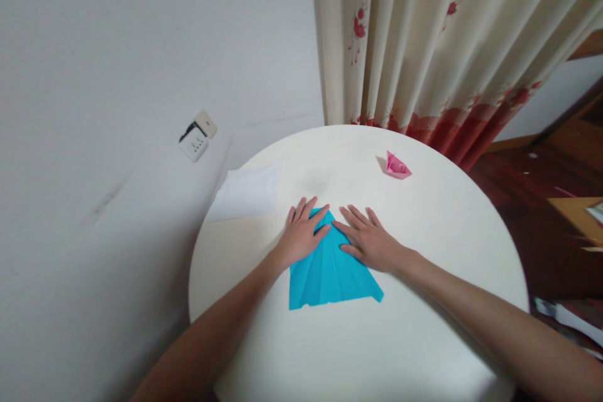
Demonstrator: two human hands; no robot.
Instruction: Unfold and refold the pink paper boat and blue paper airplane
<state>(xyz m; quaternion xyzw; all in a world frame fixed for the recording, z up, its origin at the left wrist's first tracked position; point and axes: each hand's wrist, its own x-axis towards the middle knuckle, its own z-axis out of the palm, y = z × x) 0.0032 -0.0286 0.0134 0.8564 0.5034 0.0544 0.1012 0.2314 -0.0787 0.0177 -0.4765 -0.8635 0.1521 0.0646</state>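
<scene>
A creased sheet of blue paper point(330, 276) lies on the round white table point(424, 326), folded toward a point at its far end. Across its upper left edge my left hand point(304, 232) rests flat with fingers spread. My right hand point(370, 239) lies on the upper right slanted edge, fingers apart, thumb and forefinger on the paper. Parts of both folded edges are hidden under the hands. At the lower right corner a small flap sticks out.
A pink folded paper boat point(398, 166) stands toward the table's far right. White paper point(247, 191) lies at the left edge. The wall with a socket point(193, 143) borders the left side; a floral curtain point(424, 44) hangs behind.
</scene>
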